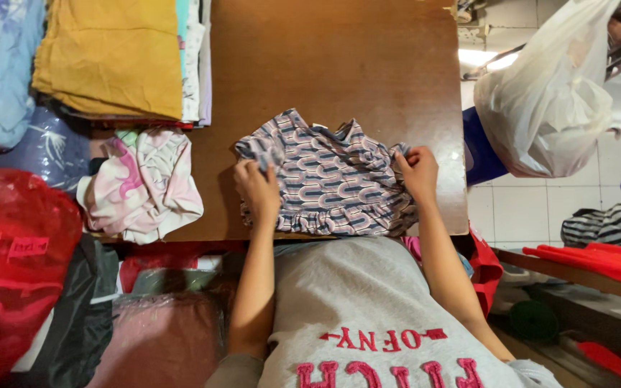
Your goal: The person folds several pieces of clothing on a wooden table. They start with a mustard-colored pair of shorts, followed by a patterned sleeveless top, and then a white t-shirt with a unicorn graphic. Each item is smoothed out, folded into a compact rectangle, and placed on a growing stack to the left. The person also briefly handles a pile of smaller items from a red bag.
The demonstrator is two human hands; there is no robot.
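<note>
A small patterned garment (332, 179) in grey, blue and pink wavy print lies flat on the brown wooden table (339, 65), its ruffled hem at the near edge. My left hand (256, 190) pinches the garment's left side, fingers closed on the cloth near a sleeve. At the right edge, my right hand (418, 172) grips the fabric as well. Both forearms reach up from my grey printed shirt (368, 309).
A stack of folded clothes topped by a mustard-yellow piece (113, 54) sits at the table's far left. A crumpled white and pink garment (141, 183) lies beside it. A red plastic bag (12, 259) is at the left, and a white plastic bag (548, 100) hangs at the right.
</note>
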